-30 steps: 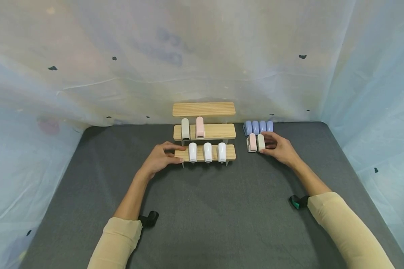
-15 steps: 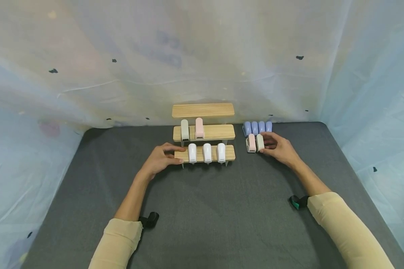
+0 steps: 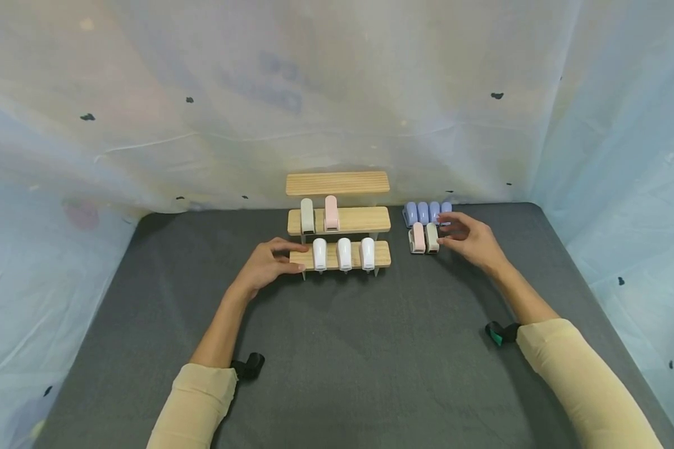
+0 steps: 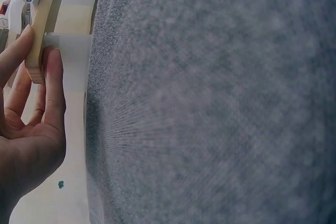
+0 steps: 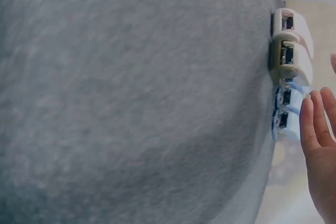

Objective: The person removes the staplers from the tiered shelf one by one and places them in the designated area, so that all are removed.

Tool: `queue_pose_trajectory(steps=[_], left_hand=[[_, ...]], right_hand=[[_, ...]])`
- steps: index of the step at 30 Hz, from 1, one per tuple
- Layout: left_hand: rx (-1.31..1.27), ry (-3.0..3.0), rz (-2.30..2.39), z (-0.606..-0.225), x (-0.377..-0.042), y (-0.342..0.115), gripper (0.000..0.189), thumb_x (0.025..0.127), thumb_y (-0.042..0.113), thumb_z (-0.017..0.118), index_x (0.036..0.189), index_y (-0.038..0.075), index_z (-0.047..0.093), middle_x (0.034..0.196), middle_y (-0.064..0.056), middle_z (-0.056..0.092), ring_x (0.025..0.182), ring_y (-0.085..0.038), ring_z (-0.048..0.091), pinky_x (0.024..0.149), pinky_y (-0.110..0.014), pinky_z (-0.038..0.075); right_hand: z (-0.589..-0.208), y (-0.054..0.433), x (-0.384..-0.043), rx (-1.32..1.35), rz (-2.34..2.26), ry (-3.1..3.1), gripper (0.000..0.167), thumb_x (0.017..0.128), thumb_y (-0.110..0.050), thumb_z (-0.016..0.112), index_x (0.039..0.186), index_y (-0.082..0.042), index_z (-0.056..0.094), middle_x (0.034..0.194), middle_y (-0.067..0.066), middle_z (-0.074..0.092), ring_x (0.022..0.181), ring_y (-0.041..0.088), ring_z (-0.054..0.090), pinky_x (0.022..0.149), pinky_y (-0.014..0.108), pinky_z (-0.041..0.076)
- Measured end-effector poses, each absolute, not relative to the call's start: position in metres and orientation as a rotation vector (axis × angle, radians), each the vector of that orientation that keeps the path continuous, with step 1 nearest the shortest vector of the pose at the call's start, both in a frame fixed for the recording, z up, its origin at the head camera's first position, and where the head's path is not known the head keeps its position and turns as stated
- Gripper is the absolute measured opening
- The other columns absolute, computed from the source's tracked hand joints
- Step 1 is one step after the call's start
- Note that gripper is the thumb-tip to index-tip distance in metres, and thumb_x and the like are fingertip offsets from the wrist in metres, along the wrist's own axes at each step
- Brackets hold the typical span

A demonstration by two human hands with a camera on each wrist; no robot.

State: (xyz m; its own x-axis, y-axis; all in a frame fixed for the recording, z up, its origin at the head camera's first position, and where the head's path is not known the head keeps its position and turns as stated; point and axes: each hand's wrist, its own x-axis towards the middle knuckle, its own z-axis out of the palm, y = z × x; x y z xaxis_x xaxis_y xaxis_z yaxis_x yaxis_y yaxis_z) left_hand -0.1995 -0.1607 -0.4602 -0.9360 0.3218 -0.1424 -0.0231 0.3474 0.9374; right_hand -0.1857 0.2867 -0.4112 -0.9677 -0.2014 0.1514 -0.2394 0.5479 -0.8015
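My left hand [image 3: 264,267] pinches the left end of the lowest board [image 3: 382,254] of a wooden three-step rack; in the left wrist view the thumb is on one face and fingers on the other. Three white small staplers [image 3: 344,254] stand on that board. The middle board [image 3: 367,219] carries a grey-green stapler [image 3: 307,216] and a pink stapler [image 3: 331,213]. At the right, my right hand [image 3: 474,242] hovers with fingers and thumb spread, holding nothing. Just left of its fingertips stands a pale green-white stapler [image 3: 432,238], beside another pink stapler [image 3: 418,238].
Several blue-violet staplers [image 3: 423,212] form a row at the table's back edge, behind the pink and pale pair; the right fingers overlap the rightmost one. The rack's bare top board [image 3: 337,183] is nearest the back curtain [image 3: 337,93]. Dark grey cloth covers the table [image 3: 337,362].
My right hand has let go of the pale green-white stapler and drawn slightly right, its fingers spreading. The stapler stays beside the pink one. My left hand keeps its hold on the board.
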Motion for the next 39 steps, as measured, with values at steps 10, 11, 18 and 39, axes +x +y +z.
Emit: queue_pose_trajectory(steps=[10,11,18,39], left_hand=[[0.267,2.313,1.618,-0.461,-0.199,-0.16,0.041,0.082,0.02,0.084,0.121,0.017,0.073,0.128,-0.007,0.054,0.116,-0.035,0.058,0.096,-0.049,0.05],[0.267,2.314,1.617,-0.461,-0.2,-0.16,0.041,0.082,0.02,0.084,0.121,0.017,0.073,0.128,-0.007,0.054,0.115,-0.035,0.058,0.095,-0.048,0.05],[0.273,2.326,1.608,-0.46,-0.2,-0.159,0.04,0.082,0.02,0.084,0.121,0.017,0.073,0.128,-0.007,0.054,0.114,-0.034,0.058,0.094,-0.048,0.05],[0.257,2.312,1.607,-0.458,-0.199,-0.159,0.04,0.082,0.019,0.083,0.121,0.017,0.073,0.129,-0.007,0.053,0.11,-0.034,0.06,0.091,-0.047,0.053]], right_hand=[[-0.404,0.276,-0.188,0.465,1.49,-2.682,0.051,0.089,0.004,0.07,0.137,0.005,0.053,0.132,0.03,0.056,0.112,0.046,0.06,0.08,0.014,0.051],[-0.403,0.274,-0.188,0.473,1.496,-2.677,0.051,0.089,0.005,0.07,0.137,0.006,0.053,0.132,0.03,0.056,0.112,0.047,0.059,0.081,0.015,0.051],[-0.393,0.26,-0.187,0.494,1.451,-2.674,0.053,0.088,0.006,0.07,0.138,0.007,0.052,0.131,0.028,0.057,0.112,0.047,0.058,0.093,0.044,0.052],[-0.369,0.214,-0.193,0.725,1.477,-2.574,0.055,0.086,0.007,0.073,0.136,0.011,0.051,0.129,0.03,0.057,0.11,0.047,0.06,0.094,0.059,0.047]])
